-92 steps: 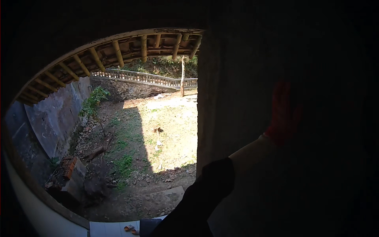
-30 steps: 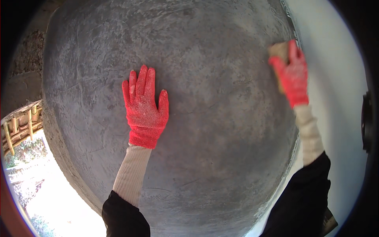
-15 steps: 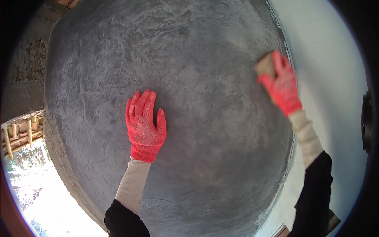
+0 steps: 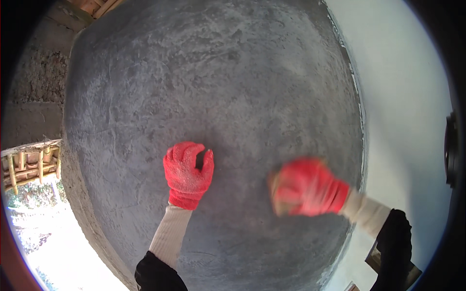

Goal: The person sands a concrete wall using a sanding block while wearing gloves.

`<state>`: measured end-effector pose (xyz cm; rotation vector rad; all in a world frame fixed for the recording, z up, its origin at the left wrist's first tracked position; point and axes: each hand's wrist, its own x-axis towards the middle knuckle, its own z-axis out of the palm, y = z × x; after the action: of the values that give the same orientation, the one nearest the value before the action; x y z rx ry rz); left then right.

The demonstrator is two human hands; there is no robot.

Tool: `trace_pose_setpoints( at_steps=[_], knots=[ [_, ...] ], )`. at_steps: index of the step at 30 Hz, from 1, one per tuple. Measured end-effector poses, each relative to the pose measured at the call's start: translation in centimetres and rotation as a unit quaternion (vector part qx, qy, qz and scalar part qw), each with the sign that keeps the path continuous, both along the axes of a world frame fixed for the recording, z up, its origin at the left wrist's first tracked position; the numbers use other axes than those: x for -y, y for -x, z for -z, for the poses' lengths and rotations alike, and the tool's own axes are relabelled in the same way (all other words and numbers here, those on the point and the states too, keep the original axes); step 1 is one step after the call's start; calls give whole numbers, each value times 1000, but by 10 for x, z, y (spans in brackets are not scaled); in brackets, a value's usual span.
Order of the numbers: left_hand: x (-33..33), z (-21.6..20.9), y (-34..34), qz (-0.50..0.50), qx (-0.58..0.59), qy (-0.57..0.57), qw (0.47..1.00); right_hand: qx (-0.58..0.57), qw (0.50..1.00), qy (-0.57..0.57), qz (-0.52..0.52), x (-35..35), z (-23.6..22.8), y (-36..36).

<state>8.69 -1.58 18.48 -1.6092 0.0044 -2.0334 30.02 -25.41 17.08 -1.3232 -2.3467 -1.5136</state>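
A grey plastered wall (image 4: pixel 233 111), mottled with lighter streaks, fills the middle of the view. My right hand (image 4: pixel 308 188), in a red glove and smeared by motion, grips a tan sponge-like block (image 4: pixel 280 193) against the lower right part of the wall. The block's exact kind is unclear, and the glove covers much of it. Left of it, my left hand (image 4: pixel 188 169), also red-gloved and dusted with pale powder, is at the wall with bent fingers. A gap shows between its thumb and forefinger, with nothing visible in it.
A pale smooth wall (image 4: pixel 403 97) meets the grey one along a rough white seam on the right. At the left are a rough wall edge (image 4: pixel 77 189), a bright outdoor opening (image 4: pixel 63 242) and a tiled roof on poles (image 4: pixel 31 167). Wooden pieces (image 4: pixel 376 259) show lower right.
My right hand has swept down and to the left with the block, its wrist turning sideways. My left hand sits slightly lower, its stretched fingers now curled.
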Motion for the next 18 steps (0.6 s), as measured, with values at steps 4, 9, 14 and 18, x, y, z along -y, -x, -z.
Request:
trace_pose_setpoints(
  at_steps=[4,9,14,18],
  knots=[
    [3,-2,-4,24,-3,16,1000,-297,847,-439,49,8,-103,-71],
    [-2,-7,-10,31,-7,9,999,-358,770,-517,108,9,-124,-65],
    [-8,-4,-3,26,2,20,999,-92,989,110,25,-29,16,18],
    [-5,-7,-5,34,-2,11,999,126,991,-7,-44,-27,21,6]
  ],
)
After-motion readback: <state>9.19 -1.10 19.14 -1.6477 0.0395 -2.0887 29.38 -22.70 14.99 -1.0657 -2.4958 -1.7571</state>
